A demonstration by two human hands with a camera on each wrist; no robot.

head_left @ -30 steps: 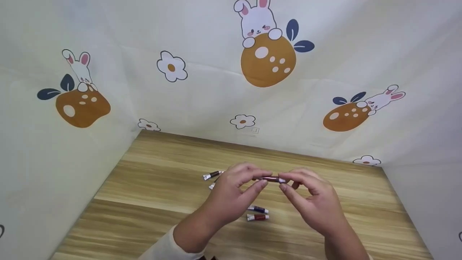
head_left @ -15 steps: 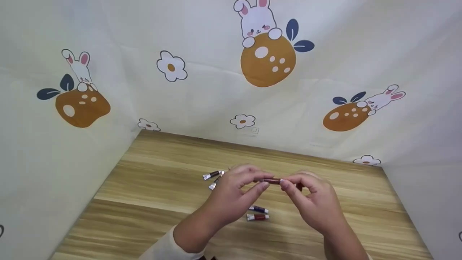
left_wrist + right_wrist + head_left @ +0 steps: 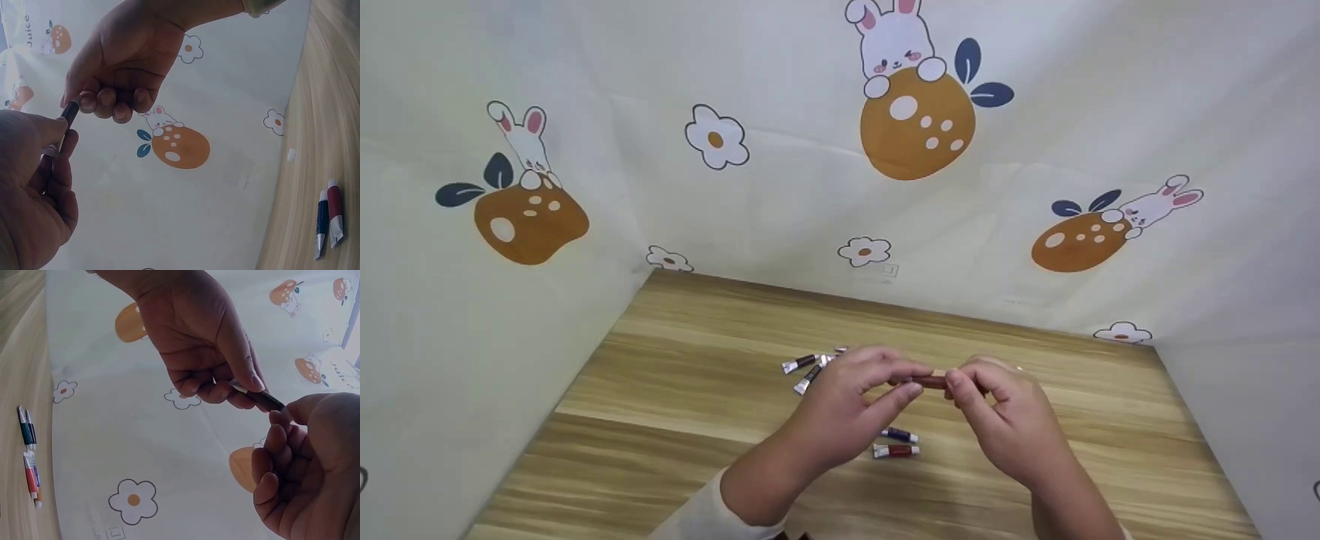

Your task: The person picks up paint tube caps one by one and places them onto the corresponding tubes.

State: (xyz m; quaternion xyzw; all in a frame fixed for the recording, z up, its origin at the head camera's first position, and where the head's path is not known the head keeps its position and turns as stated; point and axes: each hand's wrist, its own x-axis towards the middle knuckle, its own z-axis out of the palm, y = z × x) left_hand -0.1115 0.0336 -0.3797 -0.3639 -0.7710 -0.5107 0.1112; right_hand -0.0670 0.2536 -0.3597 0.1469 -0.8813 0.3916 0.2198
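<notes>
Both hands hold one small dark red tube (image 3: 933, 381) level above the wooden table (image 3: 675, 390). My left hand (image 3: 913, 379) pinches its left end between thumb and forefinger. My right hand (image 3: 957, 379) pinches the right end, and its fingertips hide the tip. In the left wrist view the tube (image 3: 70, 110) runs from the near left hand (image 3: 59, 138) up to the right hand (image 3: 84, 101). In the right wrist view the tube (image 3: 265, 399) sticks out of the left hand (image 3: 242, 388) towards the right hand (image 3: 284, 417).
A blue tube (image 3: 899, 435) and a red tube (image 3: 895, 451) lie side by side under the hands. More tubes (image 3: 802, 364) lie to the left behind the left hand. Printed cloth walls (image 3: 810, 187) close in the table at the back and both sides.
The hands have drawn closer together and sunk a little. The tube's white right tip, visible before, is now covered by the right fingers.
</notes>
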